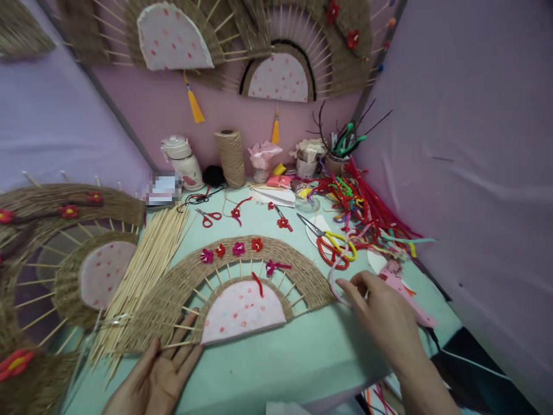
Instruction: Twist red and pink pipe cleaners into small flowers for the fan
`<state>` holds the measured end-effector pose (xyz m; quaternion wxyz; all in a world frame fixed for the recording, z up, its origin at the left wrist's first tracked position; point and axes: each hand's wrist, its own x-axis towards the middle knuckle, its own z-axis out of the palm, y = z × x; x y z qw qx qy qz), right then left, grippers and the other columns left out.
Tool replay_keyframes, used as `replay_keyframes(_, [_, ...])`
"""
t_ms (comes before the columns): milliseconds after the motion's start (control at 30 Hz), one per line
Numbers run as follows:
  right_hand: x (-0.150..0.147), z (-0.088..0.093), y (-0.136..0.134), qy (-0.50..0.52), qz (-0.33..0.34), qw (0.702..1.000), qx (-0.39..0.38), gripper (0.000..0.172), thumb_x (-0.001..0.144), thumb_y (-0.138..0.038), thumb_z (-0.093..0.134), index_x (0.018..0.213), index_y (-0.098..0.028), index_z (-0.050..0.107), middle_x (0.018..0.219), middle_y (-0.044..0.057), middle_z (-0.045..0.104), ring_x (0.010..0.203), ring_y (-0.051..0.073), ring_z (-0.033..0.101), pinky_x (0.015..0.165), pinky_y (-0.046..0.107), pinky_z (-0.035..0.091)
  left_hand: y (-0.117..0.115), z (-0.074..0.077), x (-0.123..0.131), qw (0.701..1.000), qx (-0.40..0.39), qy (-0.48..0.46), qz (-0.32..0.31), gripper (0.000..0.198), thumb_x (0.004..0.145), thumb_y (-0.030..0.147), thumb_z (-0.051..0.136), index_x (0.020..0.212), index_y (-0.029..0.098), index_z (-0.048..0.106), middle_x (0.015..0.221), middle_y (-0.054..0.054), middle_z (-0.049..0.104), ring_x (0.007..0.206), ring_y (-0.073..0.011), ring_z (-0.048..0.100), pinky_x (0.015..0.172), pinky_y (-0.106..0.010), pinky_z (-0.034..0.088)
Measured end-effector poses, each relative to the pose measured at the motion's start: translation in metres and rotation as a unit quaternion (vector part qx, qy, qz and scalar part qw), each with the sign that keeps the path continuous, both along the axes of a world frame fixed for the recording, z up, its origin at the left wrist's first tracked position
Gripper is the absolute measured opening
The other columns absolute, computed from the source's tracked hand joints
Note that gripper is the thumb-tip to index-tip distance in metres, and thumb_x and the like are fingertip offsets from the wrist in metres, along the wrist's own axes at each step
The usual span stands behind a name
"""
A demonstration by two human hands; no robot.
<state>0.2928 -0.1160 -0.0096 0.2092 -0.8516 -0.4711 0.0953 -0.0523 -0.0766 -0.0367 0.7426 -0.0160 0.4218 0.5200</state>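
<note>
A half-round twine-woven fan (302, 271) with bamboo ribs and a dotted pink-white centre lies in front of me. Small flowers (238, 248) in red and magenta sit along its band, and a short red pipe cleaner (258, 284) rests on the centre. My left hand (162, 369), palm up, holds the fan's lower left end, its fingers under the ribs and its thumb at the edge. Beyond the fan's right end, my right hand (380, 308) pinches a pale pink pipe cleaner (334, 276); the tips of some fingers are hidden.
Red and yellow scissors (330, 242) lie behind my right hand, with a pink glue gun (404, 294) to the right. Bamboo sticks (151, 253) and another fan (69, 265) are left. Small red scissors (209, 218), a twine spool (231, 158) and many pipe cleaners (367, 196) stand or lie behind.
</note>
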Motion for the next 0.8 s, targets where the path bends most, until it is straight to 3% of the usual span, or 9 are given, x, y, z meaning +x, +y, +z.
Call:
replay_keyframes(133, [-0.006,-0.01,0.019,-0.094,0.031,0.994,-0.038,0.033,0.083,-0.048,0.047,0.074,-0.019,0.057,0.077,0.008,0.063,0.062,0.018,0.055,0.053,0.027,0.027,-0.001,0.001,0.001,0.997,0.017,0.078,0.001,0.049,0.086,0.029,0.049,0.134,0.031,0.041,0.134,-0.012,0.049,0.12,-0.0305,0.047,0.095,-0.048,0.044])
replay_keyframes(267, [-0.008,-0.01,0.021,-0.085,0.055,0.995,-0.009,0.024,0.084,-0.032,0.042,0.069,-0.019,0.055,0.071,0.006,0.061,0.061,0.016,0.053,0.055,0.027,0.029,0.0,-0.002,0.0,0.996,0.039,0.074,-0.006,0.044,0.087,0.028,0.048,0.131,0.028,0.045,0.132,-0.014,0.051,0.119,-0.03,0.049,0.096,-0.048,0.043])
replay_keyframes(400, [-0.002,0.0,0.018,-0.067,0.052,0.996,0.037,0.027,0.085,-0.036,0.042,0.068,-0.019,0.053,0.069,0.005,0.061,0.06,0.016,0.053,0.057,0.026,0.032,0.0,-0.005,-0.002,0.997,0.044,0.06,-0.001,0.043,0.089,0.028,0.045,0.131,0.025,0.046,0.132,-0.017,0.05,0.119,-0.0306,0.049,0.095,-0.05,0.043])
replay_keyframes(533, [-0.003,-0.001,0.024,-0.105,0.037,0.992,-0.053,0.037,0.083,-0.05,0.046,0.067,-0.018,0.054,0.07,0.008,0.062,0.06,0.019,0.054,0.054,0.027,0.028,-0.001,-0.004,-0.003,0.998,0.043,0.055,-0.008,0.044,0.089,0.026,0.045,0.132,0.026,0.044,0.134,-0.018,0.048,0.118,-0.0302,0.05,0.093,-0.05,0.045])
replay_keyframes(633, [-0.009,-0.011,0.032,-0.121,0.051,0.986,-0.103,0.029,0.084,-0.039,0.046,0.069,-0.017,0.056,0.069,0.009,0.062,0.06,0.019,0.054,0.052,0.027,0.025,-0.001,-0.004,-0.004,0.997,0.048,0.051,-0.01,0.045,0.089,0.028,0.045,0.133,0.025,0.042,0.135,-0.019,0.046,0.118,-0.0303,0.05,0.092,-0.049,0.047])
replay_keyframes(733, [-0.014,-0.016,0.034,-0.142,0.048,0.984,-0.097,0.021,0.084,-0.025,0.043,0.072,-0.016,0.057,0.068,0.009,0.062,0.057,0.017,0.053,0.052,0.027,0.023,-0.002,-0.006,-0.006,0.997,0.063,0.045,-0.017,0.046,0.089,0.027,0.044,0.135,0.026,0.041,0.136,-0.019,0.046,0.118,-0.0309,0.05,0.091,-0.049,0.049])
replay_keyframes(800, [-0.012,-0.01,0.031,-0.152,0.05,0.985,-0.062,0.022,0.086,-0.025,0.041,0.074,-0.016,0.057,0.066,0.008,0.062,0.055,0.017,0.052,0.052,0.027,0.023,-0.002,-0.007,-0.007,0.996,0.071,0.045,-0.021,0.046,0.089,0.027,0.044,0.135,0.026,0.04,0.136,-0.019,0.046,0.118,-0.0314,0.05,0.09,-0.049,0.049])
